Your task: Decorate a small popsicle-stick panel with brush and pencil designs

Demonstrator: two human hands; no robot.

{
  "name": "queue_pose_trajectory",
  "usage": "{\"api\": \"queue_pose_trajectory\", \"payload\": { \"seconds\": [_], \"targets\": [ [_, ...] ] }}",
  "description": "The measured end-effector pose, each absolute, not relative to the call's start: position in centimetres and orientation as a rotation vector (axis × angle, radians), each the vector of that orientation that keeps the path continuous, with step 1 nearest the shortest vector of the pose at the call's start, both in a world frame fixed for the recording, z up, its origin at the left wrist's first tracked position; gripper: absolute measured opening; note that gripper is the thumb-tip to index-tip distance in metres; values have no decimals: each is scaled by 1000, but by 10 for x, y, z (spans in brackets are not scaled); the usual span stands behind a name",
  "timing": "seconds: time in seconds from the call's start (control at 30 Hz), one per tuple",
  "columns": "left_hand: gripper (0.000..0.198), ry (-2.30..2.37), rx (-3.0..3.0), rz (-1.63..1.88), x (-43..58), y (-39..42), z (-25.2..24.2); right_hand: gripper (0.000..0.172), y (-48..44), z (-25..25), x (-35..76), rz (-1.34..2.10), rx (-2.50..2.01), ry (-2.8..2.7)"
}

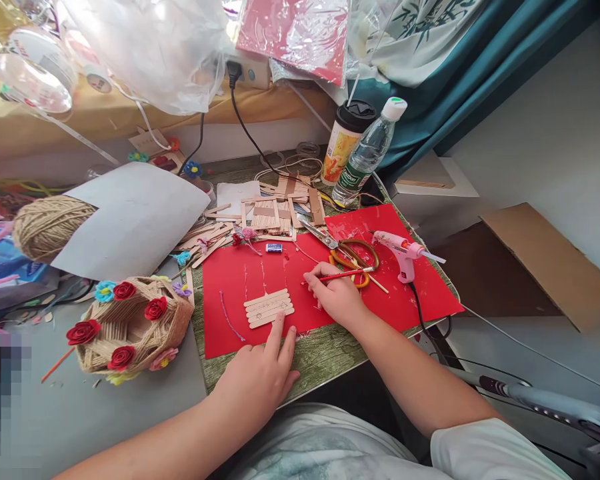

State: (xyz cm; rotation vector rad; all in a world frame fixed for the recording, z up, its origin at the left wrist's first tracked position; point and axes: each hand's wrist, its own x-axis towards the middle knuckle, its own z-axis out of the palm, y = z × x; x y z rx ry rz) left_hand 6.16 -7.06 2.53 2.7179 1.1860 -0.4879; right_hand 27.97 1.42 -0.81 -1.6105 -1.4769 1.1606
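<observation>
A small panel of wooden craft sticks, joined side by side with stars and faint marks drawn in pencil, lies on red paper. My left hand rests at its lower edge, index fingertip touching the panel and the other visible fingers spread. To the right, my right hand grips a red pencil, its tip just above the paper and apart from the panel. Scissors with orange-brown handles lie beyond that hand. A small blue-and-white eraser sits above the panel.
A pink glue gun with a cord lies at right. Behind are loose craft sticks, a water bottle and a lidded cup. At left are a twine basket with roses, a twine ball and white paper.
</observation>
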Motion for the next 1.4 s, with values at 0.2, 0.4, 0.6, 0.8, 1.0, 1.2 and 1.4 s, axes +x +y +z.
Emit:
{"api": "queue_pose_trajectory", "payload": {
  "seconds": [0.2, 0.4, 0.6, 0.8, 1.0, 1.2, 1.4],
  "targets": [
    [63, 1177, 2745, -514, 63, -70, 24, 31, 16, -8, 281, 926, -1621, -1659],
    [64, 1175, 2752, -528, 62, -71, 24, 33, 15, -12, 282, 1047, -1616, -1560],
    [63, 1170, 2776, -502, 61, -71, 24, 37, 12, -15, 284, 1178, -1528, -1285],
    [64, 1176, 2755, -503, 62, -71, 24, 41, 9, -13, 291, 1180, -1559, -1268],
    [65, 1172, 2721, -526, 62, -69, 25, 39, 12, -11, 289, 1003, -1598, -1511],
    [63, 1171, 2763, -511, 62, -69, 25, 35, 12, -6, 287, 1040, -1615, -1532],
    [63, 1179, 2764, -514, 62, -71, 24, 35, 13, -8, 289, 993, -1604, -1573]
  ]
}}
